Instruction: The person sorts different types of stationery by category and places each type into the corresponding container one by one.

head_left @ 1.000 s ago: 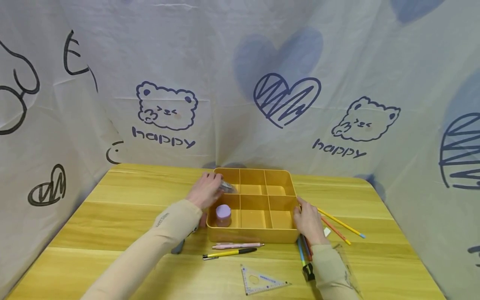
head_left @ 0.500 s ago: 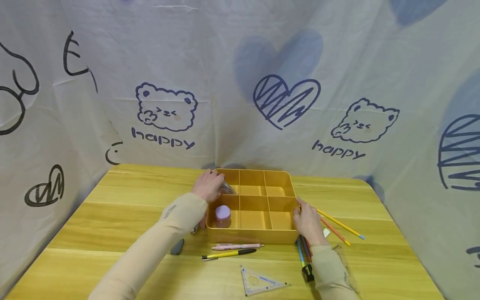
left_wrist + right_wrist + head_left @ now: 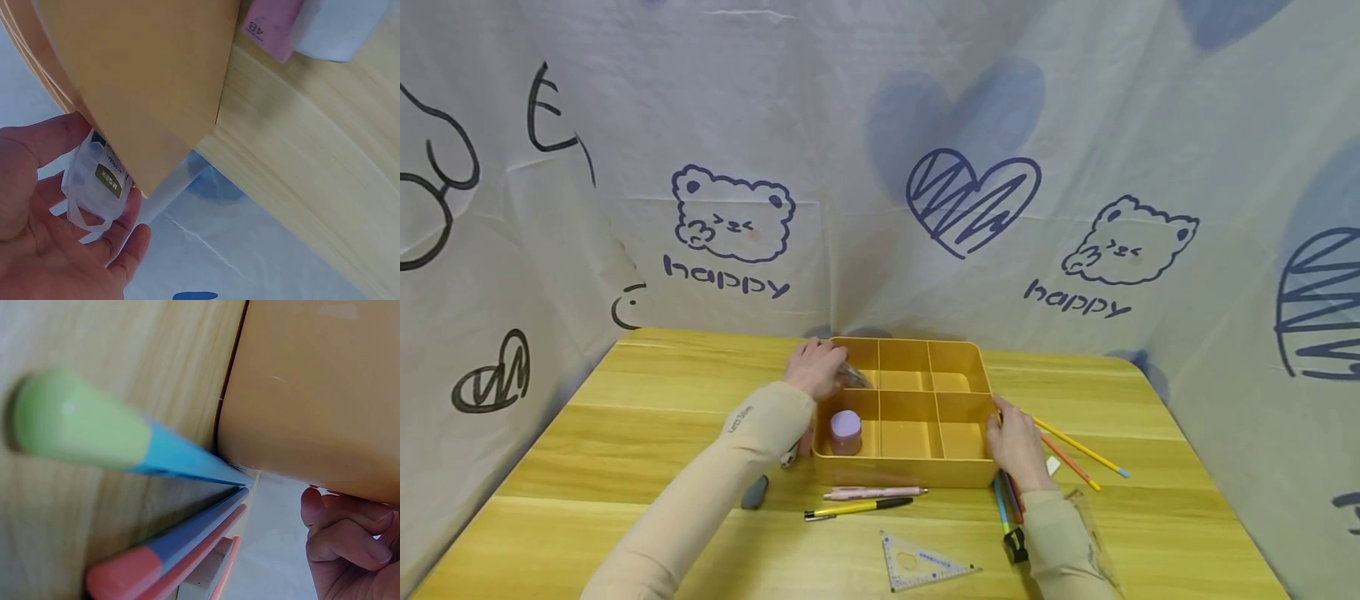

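A yellow-orange box (image 3: pixel 917 473) with several compartments stands on the table. At its back left compartment my left hand (image 3: pixel 815 368) holds a small clear plastic item (image 3: pixel 100 181) with a dark label, thumb on one side and fingers on the other. It overlaps the box's rim in the left wrist view; its kind is unclear. My right hand (image 3: pixel 1019 442) grips the box's right rim with curled fingers (image 3: pixel 350 534). In the front left compartment sits a round container (image 3: pixel 846 433) with a lilac top.
Before the box lie a pink pen (image 3: pixel 876 493), a yellow-and-black pen (image 3: pixel 853 507) and a clear set square (image 3: pixel 917 568). Pencils (image 3: pixel 1086 448) and a white block (image 3: pixel 1052 465) lie to the right. A pink 4B block (image 3: pixel 272 28) and a grey-blue rounded thing (image 3: pixel 755 492) are left.
My left hand and forearm have shifted slightly right, the clear item tilting a little lower in the compartment. More of the grey-blue thing shows. The right hand stays at the rim.
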